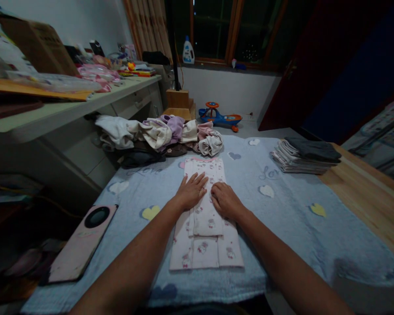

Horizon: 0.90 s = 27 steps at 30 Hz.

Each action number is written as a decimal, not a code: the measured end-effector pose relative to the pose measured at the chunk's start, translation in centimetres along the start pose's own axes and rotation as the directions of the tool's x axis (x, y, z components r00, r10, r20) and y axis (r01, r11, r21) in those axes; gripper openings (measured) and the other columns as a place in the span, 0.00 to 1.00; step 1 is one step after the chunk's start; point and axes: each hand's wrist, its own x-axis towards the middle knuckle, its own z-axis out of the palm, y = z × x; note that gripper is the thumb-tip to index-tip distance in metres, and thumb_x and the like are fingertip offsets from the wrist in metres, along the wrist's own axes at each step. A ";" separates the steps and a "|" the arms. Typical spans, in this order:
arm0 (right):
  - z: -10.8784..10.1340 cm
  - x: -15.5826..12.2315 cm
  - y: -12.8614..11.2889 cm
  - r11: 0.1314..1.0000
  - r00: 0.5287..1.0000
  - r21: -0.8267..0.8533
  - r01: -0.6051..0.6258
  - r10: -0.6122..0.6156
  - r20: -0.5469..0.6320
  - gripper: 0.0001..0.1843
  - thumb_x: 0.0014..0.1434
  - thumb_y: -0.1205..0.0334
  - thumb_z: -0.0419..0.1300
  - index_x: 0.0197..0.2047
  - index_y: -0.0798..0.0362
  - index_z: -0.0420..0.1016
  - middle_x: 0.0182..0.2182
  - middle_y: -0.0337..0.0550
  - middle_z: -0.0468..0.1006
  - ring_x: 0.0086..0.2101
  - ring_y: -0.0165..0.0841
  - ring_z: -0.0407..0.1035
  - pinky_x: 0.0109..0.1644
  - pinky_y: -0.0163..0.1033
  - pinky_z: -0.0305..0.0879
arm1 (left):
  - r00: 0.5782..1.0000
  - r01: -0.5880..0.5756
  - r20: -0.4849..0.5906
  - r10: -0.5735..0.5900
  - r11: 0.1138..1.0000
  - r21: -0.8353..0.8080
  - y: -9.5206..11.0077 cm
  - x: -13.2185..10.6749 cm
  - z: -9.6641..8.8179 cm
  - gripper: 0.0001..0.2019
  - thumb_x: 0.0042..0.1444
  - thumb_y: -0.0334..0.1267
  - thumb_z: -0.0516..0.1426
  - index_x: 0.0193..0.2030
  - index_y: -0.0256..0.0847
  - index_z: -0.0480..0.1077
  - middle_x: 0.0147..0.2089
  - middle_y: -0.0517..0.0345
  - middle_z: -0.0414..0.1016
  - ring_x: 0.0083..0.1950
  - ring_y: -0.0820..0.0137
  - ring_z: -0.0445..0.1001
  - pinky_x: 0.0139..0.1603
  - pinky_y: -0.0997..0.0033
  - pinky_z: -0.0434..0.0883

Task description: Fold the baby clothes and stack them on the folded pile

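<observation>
A pale pajama top (208, 221) with a small cartoon print and a pink neck edge lies on the blue heart-patterned cloth. Its sides and sleeves are folded inward into a long narrow strip, the hem towards me. My left hand (192, 191) rests flat on its upper left part, fingers spread and holding nothing. At the right edge of the top, my right hand (226, 200) is closed, its fingers curled against the fabric. The tips of those fingers are partly hidden.
A heap of crumpled clothes (160, 133) lies at the far left of the cloth. A folded stack of clothes (304, 155) sits at the right. Near the left edge is a pink phone (83, 245). A cluttered desk (118, 94) flanks the left side.
</observation>
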 end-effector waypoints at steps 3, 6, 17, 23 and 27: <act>-0.8 -0.4 -1.1 0.999 0.998 -0.046 0.016 -0.013 0.061 0.06 0.62 0.68 0.56 0.42 0.56 0.72 0.43 0.50 0.74 0.45 0.40 0.66 0.53 0.44 0.61 | 1.000 0.010 -0.001 -0.010 1.000 -0.004 0.1 0.0 0.0 0.27 0.68 0.48 0.42 0.73 0.49 0.49 0.77 0.59 0.42 0.76 0.57 0.41 0.72 0.38 0.42; -0.8 -1.5 -2.6 0.997 0.995 -0.070 0.038 -0.032 0.096 0.10 0.64 0.69 0.52 0.44 0.57 0.73 0.45 0.52 0.75 0.48 0.40 0.67 0.58 0.46 0.59 | 1.000 0.018 0.000 -0.018 1.000 -0.001 0.3 -0.1 -0.1 0.27 0.68 0.47 0.42 0.73 0.49 0.49 0.77 0.59 0.42 0.76 0.57 0.41 0.72 0.38 0.42; 0.1 -5.8 -2.7 0.997 0.964 0.067 0.037 -0.053 0.260 0.41 0.65 0.45 0.51 0.72 0.64 0.50 0.71 0.60 0.45 0.70 0.44 0.38 0.72 0.54 0.37 | 0.999 -0.033 0.021 0.032 0.999 0.036 1.0 -1.9 -1.3 0.27 0.68 0.45 0.44 0.72 0.43 0.51 0.76 0.52 0.44 0.76 0.56 0.40 0.71 0.43 0.48; 0.4 -6.0 -2.4 0.997 0.974 0.070 0.007 -0.022 0.225 0.46 0.64 0.41 0.52 0.72 0.66 0.46 0.72 0.61 0.43 0.70 0.45 0.36 0.73 0.53 0.35 | 0.982 -0.156 0.110 0.151 0.987 0.038 1.5 -6.8 -0.8 0.30 0.68 0.50 0.44 0.74 0.42 0.47 0.76 0.49 0.43 0.77 0.61 0.40 0.73 0.51 0.45; 0.6 -6.2 -2.3 0.997 0.984 0.074 0.004 -0.018 0.179 0.44 0.64 0.44 0.53 0.72 0.63 0.47 0.71 0.60 0.45 0.70 0.45 0.38 0.72 0.55 0.38 | 0.980 -0.158 0.128 0.154 0.987 0.023 1.4 -8.8 -0.6 0.34 0.67 0.55 0.44 0.74 0.42 0.45 0.77 0.48 0.39 0.77 0.58 0.38 0.72 0.49 0.43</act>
